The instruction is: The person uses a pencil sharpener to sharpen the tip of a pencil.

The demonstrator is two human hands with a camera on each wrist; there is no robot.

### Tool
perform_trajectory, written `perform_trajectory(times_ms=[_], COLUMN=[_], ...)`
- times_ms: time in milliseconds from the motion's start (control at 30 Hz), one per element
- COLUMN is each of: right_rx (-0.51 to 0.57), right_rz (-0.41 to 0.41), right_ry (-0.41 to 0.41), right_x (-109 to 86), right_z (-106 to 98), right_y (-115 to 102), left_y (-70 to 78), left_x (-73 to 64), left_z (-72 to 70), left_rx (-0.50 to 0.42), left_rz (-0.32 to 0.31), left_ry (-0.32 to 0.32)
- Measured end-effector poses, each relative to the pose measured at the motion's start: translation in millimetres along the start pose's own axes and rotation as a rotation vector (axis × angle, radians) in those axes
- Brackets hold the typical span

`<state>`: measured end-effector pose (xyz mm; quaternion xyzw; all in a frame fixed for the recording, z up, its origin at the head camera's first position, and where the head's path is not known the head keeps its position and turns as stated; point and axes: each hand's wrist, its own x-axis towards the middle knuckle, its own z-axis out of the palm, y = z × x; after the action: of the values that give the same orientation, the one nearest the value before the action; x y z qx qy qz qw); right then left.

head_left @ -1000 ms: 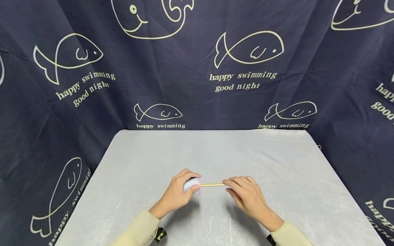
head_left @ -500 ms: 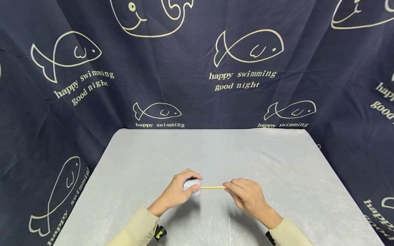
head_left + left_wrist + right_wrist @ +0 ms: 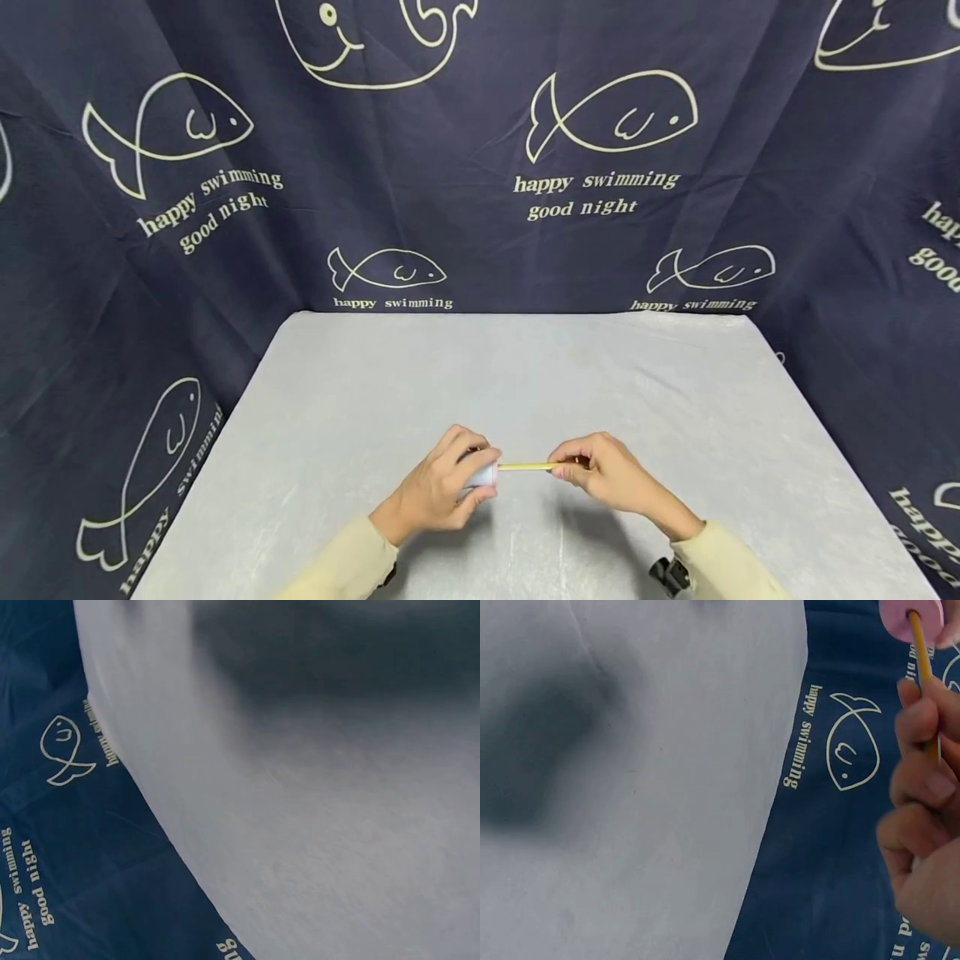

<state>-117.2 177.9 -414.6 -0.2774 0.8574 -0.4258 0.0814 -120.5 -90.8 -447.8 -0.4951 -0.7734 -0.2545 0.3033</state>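
In the head view my left hand (image 3: 438, 487) grips a small pale-blue pencil sharpener (image 3: 481, 476) with curled fingers and thumb, just above the table. A yellow pencil (image 3: 523, 467) runs level from its end to my right hand (image 3: 606, 472), whose thumb and fingers pinch the shaft. From the right wrist view, the pencil sharpener (image 3: 894, 621) shows a round pink face, and the pencil (image 3: 921, 652) enters a dark hole in it. The pencil's tip is hidden inside. Neither the hand nor the sharpener can be made out in the left wrist view.
A pale grey cloth covers the table (image 3: 480, 375), with shadows under both hands. Dark blue curtains (image 3: 480, 208) printed with fish and lettering hang behind it and at both sides.
Both hands have shifted slightly right and down with the sharpener and pencil. The left hand has turned around the sharpener, and the right hand's fingers have rolled on the pencil.
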Motion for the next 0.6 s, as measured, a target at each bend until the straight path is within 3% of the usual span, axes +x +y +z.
perform_trajectory(times_ms=[67,133,300,433,600], right_rx=[0.002,-0.059,-0.346,-0.516,-0.670], right_rz=[0.013,-0.016,-0.229,-0.439,-0.604], right_ry=[-0.009,0.037,0.306,0.525,0.727], right_x=[0.1,0.3,0.8,2.6,7.6], right_z=[0,2,14,22,24], right_y=[1,3,10,19,23], left_y=[-0.9,-2.7,-9.0,-10.5,-6.1], left_x=[-0.4,0.5,7.6,13.8,21.5], left_z=[1.2,2.2,1.8,-2.3,-8.0], left_rx=[0.026,0.024,-0.024,-0.086,-0.258], left_rz=[0.021,0.010,-0.089,-0.216,-0.469], left_ry=[0.005,0.018,0.031,0.017,-0.014])
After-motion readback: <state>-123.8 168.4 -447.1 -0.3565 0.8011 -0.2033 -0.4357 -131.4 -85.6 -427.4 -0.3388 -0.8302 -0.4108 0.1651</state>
